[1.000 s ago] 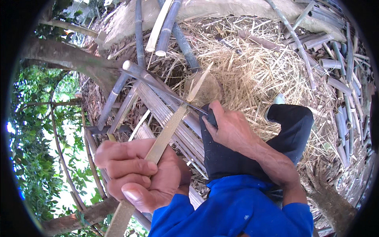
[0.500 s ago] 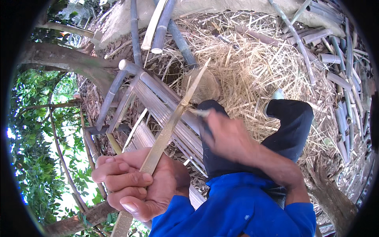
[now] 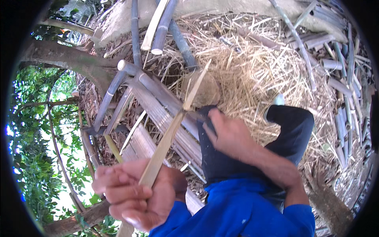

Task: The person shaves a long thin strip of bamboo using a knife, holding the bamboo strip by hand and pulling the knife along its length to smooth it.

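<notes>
Bamboo strip [image 3: 161, 158] slants up from the left hand [image 3: 136, 194], whose curled fingers hold its lower length; its tapering end juts free above a round wood block [image 3: 208, 90]. The blurred right hand [image 3: 233, 133] closes round a knife [image 3: 198, 116], blade by the strip's edge; bamboo slats [image 3: 156, 104] lie beneath, straw [image 3: 252, 79] beyond.

Flat, pale tan strip [image 3: 162, 152], gripped in the left hand [image 3: 142, 193], slanting up to the right; its far end narrows to a lighter point. Motion-blurred blade [image 3: 197, 115], in the right hand [image 3: 233, 136], lies just beside the narrowing.
</notes>
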